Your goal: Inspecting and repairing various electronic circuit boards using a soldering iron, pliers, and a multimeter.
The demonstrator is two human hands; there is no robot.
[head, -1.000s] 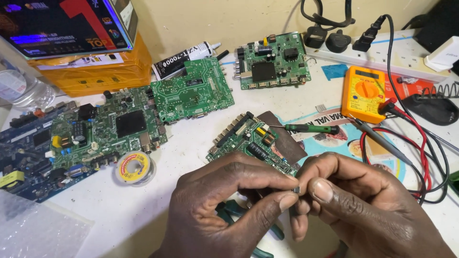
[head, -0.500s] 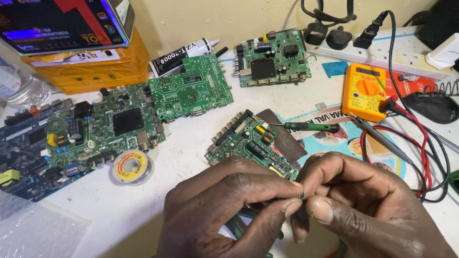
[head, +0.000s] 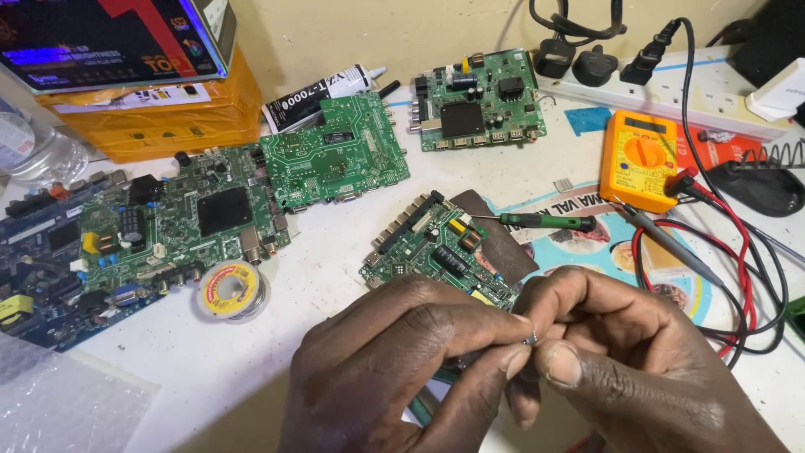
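Left hand (head: 402,369) and right hand (head: 620,361) meet low in the frame, fingertips pinched together on a tiny metal part (head: 531,338) — too small to tell what it is. Both hands grasp it: the left with forefinger and thumb closed from the left, the right with thumb and fingers closed from the right. The part sits between the fingertips, held above the white table (head: 319,252), just in front of the small green circuit board (head: 432,252).

That board lies tilted, partly on a dark brown pad (head: 503,243). A green-handled screwdriver (head: 541,221) lies just beyond it, tip pointing left. A solder spool (head: 231,289) with a yellow label sits left of the hands, near a larger board (head: 184,226). Two more green boards — one at centre (head: 335,151), one further back (head: 478,101) — lie flat. An orange multimeter (head: 641,159) is on the right (red and black leads (head: 738,268) loop beside it). A white power strip (head: 713,84) runs along the back with black plugs in it. A glue tube (head: 323,96) lies near the orange box (head: 151,117) at top left. Something teal shows under the left hand, mostly hidden.
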